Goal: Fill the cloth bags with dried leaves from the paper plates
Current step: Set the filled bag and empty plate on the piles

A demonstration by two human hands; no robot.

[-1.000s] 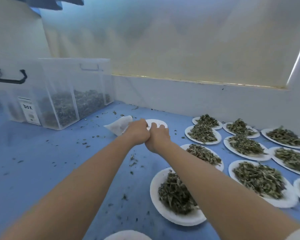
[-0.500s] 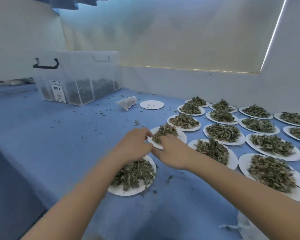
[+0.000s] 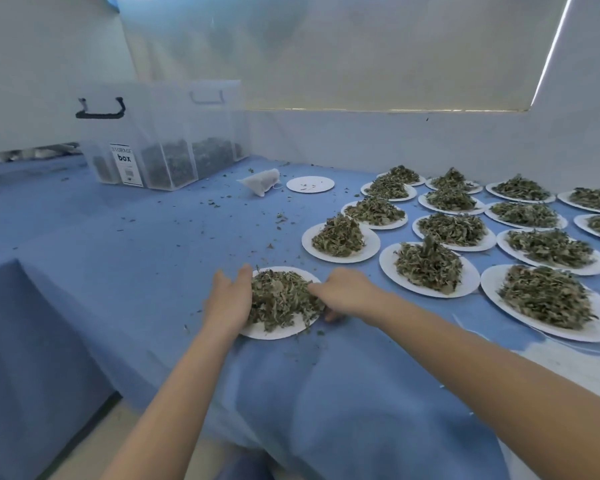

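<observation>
Both hands are now sitting on the nearest plate [image 3: 257, 332] at the worktop's [image 3: 136, 271] front edge, where half a second ago they were reaching past it to the plate behind. The left hand [image 3: 227, 301] is lying flat and open against the left side of the leaves [image 3: 283, 299], fingers straight, pressing the heap inward. The right hand [image 3: 343, 294] is resting on the right rim with fingers bent down over the edge; whether that grip is pinching the plate I cannot tell.

Judging by looks, the leaves are going to be light, brittle and loose, so they are likely to crumble and scatter under any squeeze; crumbs are already lying across the blue cloth. Scooping with cupped palms from both sides, low against the plate, seems the safer hold. The plate itself is thin and probably going to flex if lifted by one rim, so supporting two opposite edges looks wiser.

One filled bag [image 3: 261, 181] is lying far back beside an emptied plate [image 3: 310, 184], just in front of the storage box [image 3: 160, 147]. No empty bag is clearly showing near the hands; something pale is peeking out at the lower right, too indistinct to name. Many full plates [image 3: 430, 268] are crowding the right, close enough for an elbow to catch.
</observation>
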